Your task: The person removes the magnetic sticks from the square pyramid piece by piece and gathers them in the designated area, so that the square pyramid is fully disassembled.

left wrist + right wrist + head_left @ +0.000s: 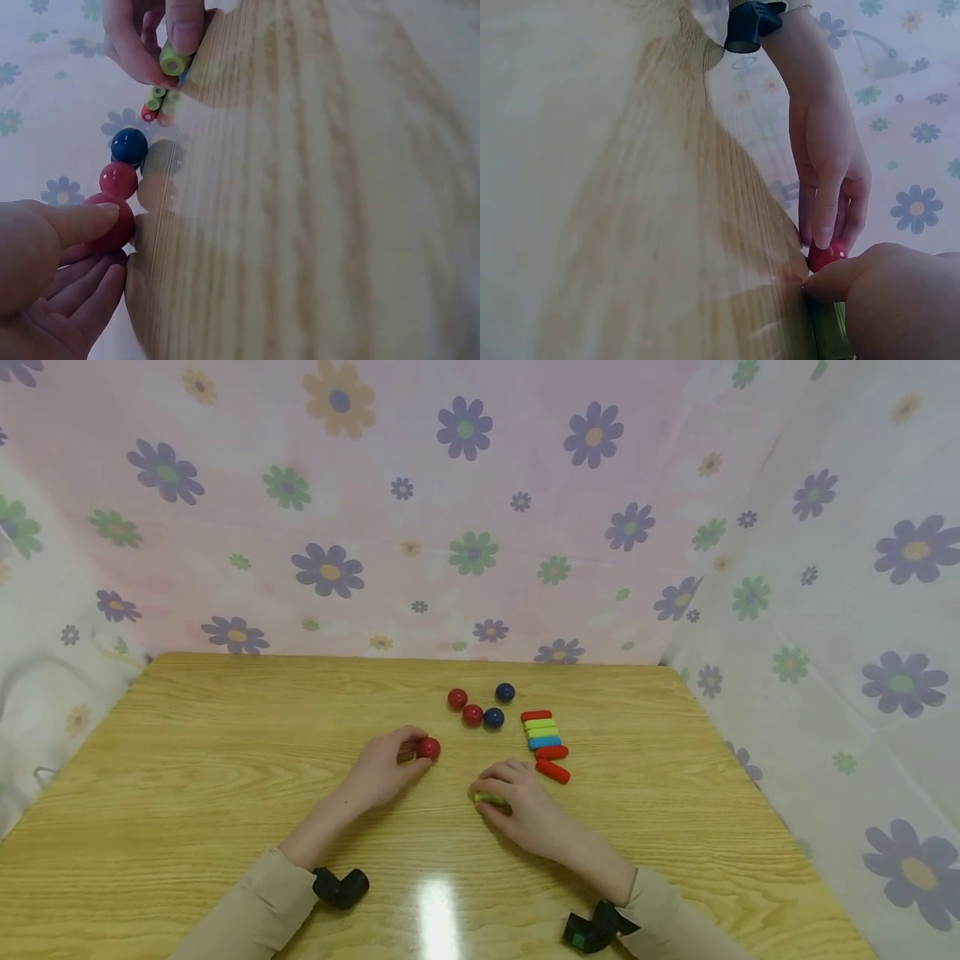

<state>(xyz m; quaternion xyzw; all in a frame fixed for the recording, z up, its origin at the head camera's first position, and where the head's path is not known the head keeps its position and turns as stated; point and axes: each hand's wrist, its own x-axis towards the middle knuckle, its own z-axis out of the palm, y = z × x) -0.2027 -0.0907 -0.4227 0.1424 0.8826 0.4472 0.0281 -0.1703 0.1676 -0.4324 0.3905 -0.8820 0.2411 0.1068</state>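
Note:
My left hand [381, 770] pinches a glossy red ball [430, 749] between thumb and fingers, left of the table's middle. In the left wrist view the thumb lies across that red ball [114, 226]. To the right, my right hand [531, 810] holds a short yellow-green stick [489, 797] low over the wood, its fingers covering much of it. The left wrist view shows the round end of this yellow-green stick [174, 63]. Whether the stick touches the table, I cannot tell.
Beyond the hands are two red balls [472, 715] and two dark blue balls [493, 718]. Right of them lies a column of short sticks: red [551, 752], yellow-green [542, 728] and blue [544, 743]. Flowered cloth [405, 527] hangs behind the wooden table [262, 718].

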